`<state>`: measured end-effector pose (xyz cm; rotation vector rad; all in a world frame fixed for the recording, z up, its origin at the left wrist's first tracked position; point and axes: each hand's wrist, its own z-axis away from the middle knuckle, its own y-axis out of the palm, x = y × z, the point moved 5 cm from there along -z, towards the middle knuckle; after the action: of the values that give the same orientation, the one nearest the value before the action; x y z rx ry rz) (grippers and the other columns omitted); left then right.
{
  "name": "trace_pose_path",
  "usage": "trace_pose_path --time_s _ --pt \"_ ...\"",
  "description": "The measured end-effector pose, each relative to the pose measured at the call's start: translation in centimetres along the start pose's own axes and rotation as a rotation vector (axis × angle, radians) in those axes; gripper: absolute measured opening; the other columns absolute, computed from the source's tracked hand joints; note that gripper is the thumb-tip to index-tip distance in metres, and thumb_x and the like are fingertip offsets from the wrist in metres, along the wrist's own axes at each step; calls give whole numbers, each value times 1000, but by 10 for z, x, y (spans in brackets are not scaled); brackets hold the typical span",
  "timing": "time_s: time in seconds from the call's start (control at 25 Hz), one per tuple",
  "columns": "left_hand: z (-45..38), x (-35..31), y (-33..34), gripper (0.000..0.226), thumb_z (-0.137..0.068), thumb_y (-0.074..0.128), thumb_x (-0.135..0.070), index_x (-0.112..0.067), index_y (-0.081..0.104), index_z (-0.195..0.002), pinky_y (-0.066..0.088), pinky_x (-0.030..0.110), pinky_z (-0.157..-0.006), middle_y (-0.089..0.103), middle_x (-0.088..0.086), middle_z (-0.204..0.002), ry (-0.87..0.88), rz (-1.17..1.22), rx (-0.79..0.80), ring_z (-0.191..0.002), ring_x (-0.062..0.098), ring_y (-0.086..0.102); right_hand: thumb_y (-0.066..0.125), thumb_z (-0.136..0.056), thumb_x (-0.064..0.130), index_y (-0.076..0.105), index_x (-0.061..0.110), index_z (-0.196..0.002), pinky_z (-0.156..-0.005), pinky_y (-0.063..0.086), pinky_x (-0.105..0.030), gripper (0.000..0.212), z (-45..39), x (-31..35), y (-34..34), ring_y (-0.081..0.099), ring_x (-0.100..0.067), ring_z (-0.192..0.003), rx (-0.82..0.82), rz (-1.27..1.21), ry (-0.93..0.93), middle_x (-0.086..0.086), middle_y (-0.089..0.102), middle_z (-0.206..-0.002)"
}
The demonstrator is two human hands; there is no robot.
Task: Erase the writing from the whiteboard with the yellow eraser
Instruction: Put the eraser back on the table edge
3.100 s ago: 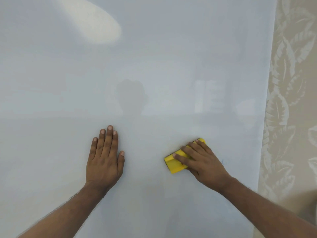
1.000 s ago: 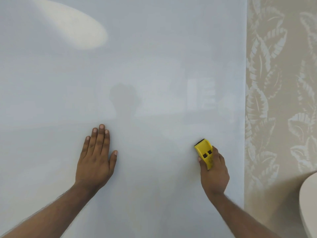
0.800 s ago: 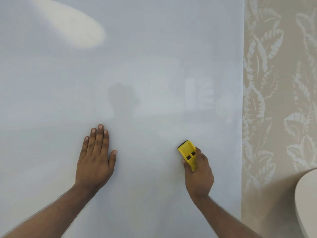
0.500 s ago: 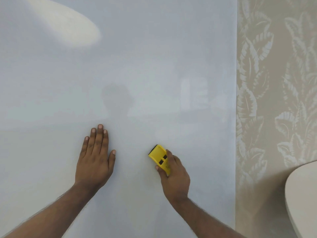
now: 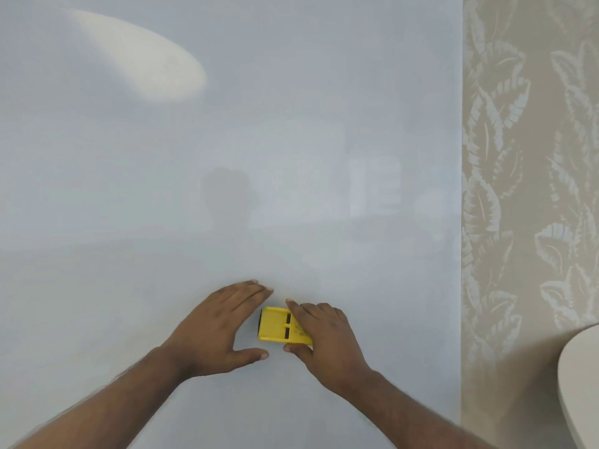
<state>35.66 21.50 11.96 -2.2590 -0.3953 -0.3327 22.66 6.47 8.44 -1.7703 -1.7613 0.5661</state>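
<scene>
The whiteboard (image 5: 227, 157) fills most of the view and shows no writing, only soft reflections. The yellow eraser (image 5: 275, 325) lies flat against it low in the middle, its long side level, two dark slots on its back. My right hand (image 5: 324, 338) grips the eraser's right half between fingers above and thumb below. My left hand (image 5: 217, 328) is just left of the eraser, fingers together and thumb spread, cupped toward its left end; I cannot tell whether it touches it.
The whiteboard's right edge (image 5: 461, 222) runs straight down, with beige leaf-patterned wallpaper (image 5: 531, 189) beyond it. A pale rounded object (image 5: 583, 384) pokes in at the lower right corner. A bright oval light reflection (image 5: 146, 59) sits at the upper left of the board.
My right hand slid the eraser left across the board and turned it level. My left hand left its flat resting spot and moved right, up to the eraser's left end.
</scene>
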Motion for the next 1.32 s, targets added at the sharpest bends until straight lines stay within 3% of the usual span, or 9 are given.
trace_pose_path --time_s 0.12,0.24,0.44,0.6,0.8,1.12,1.32 --pt "-13 -12 12 87 -77 68 -70 -20 52 -147 37 32 -117 55 -6 -148 9 -32 53 -143 15 45 67 -83 44 47 19 -139 -96 44 -36 65 1 5 -5 54 -22 -107 -7 89 -101 4 61 -123" --pt "-27 -27 17 68 -76 75 -59 -19 66 -131 50 36 -107 69 -6 -125 88 -106 -31 -128 21 62 72 -78 44 50 18 -135 -90 47 -34 66 3 -1 -18 57 -20 -100 -68 184 -120 5 63 -116" --pt "-51 -43 23 56 -89 53 -56 -18 65 -129 44 38 -111 67 -4 -124 73 -72 -166 -128 24 60 73 -77 41 49 18 -137 -90 47 -34 68 14 -27 -51 57 -20 -103 -124 256 -63 5 62 -115" --pt "-75 -60 28 55 -90 52 -53 -17 63 -131 39 38 -115 65 -1 -127 58 -11 -197 -130 25 58 74 -78 40 53 17 -133 -92 47 -34 63 25 -56 -84 58 -21 -104 -163 310 17 4 63 -113" --pt "-117 -103 37 59 -91 50 -47 -11 61 -136 49 46 -108 67 5 -126 119 42 -250 -124 29 63 73 -79 39 53 17 -132 -91 48 -34 61 55 -84 -120 58 -20 -102 -162 395 84 5 62 -113" --pt "-175 -195 64 58 -92 48 -46 -12 61 -137 51 45 -107 67 3 -129 253 220 -296 -126 27 63 73 -77 42 54 18 -131 -89 49 -32 61 124 -120 -191 59 -19 -101 -132 545 257 6 63 -111" --pt "-206 -270 72 58 -89 54 -45 -13 61 -137 37 36 -113 66 0 -128 359 349 -275 -127 25 62 71 -79 43 54 18 -131 -88 50 -33 60 184 -134 -237 59 -20 -100 -106 626 405 6 62 -110"
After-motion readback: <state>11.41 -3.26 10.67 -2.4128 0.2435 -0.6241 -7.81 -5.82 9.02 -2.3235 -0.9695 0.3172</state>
